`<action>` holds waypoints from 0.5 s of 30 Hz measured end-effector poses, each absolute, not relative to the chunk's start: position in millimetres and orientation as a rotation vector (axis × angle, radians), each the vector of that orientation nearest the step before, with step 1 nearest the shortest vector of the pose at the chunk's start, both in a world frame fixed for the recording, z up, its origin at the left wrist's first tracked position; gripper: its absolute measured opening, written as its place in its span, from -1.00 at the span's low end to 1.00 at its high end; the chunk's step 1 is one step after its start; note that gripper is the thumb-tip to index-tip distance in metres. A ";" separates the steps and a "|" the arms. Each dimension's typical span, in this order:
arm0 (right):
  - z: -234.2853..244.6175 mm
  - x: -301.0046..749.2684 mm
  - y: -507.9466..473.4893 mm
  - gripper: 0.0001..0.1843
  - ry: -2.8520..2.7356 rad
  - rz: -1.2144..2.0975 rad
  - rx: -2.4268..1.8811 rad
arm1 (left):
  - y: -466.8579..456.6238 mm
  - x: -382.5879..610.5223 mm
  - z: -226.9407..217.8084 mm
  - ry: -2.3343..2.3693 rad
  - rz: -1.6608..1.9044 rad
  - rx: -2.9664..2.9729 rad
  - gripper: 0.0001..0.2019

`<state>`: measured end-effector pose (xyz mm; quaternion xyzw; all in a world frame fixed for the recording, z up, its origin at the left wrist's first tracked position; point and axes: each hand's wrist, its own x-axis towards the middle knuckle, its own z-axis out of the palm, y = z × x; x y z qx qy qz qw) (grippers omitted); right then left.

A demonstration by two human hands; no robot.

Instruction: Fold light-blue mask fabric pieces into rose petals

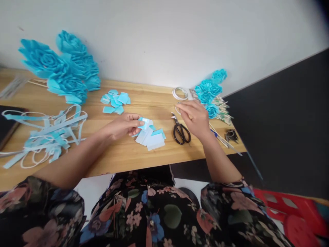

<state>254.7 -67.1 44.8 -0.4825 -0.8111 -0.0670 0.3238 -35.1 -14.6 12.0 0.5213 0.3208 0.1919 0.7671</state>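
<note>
My left hand (pixel 125 125) pinches a small light-blue paper piece (pixel 144 122) just above a pile of cut blue and white paper rectangles (pixel 153 139) on the wooden table (pixel 144 99). My right hand (pixel 195 116) reaches toward a clear tape roll (pixel 178 109) past the black scissors (pixel 181 132); its fingers are curled at the roll, and I cannot make out whether they hold it. A second white tape roll (pixel 180 93) lies further back.
Large blue paper roses (pixel 61 65) lean on the wall at back left. Small blue roses on sticks (pixel 210 91) lie at back right. Blue paper strips (pixel 48 132) sprawl at left, cut blue squares (pixel 115 101) behind. A red stool (pixel 295 212) stands at lower right.
</note>
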 end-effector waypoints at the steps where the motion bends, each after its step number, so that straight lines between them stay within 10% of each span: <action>1: 44.1 259.1 -68.2 -0.68 -2.084 -0.163 -1.347 | -15.1 -34.6 12.1 0.709 0.418 1.137 -0.69; 15: 5.3 264.3 -81.8 -0.85 -2.050 0.014 -2.038 | -18.9 -32.9 15.2 0.754 0.408 1.172 -0.72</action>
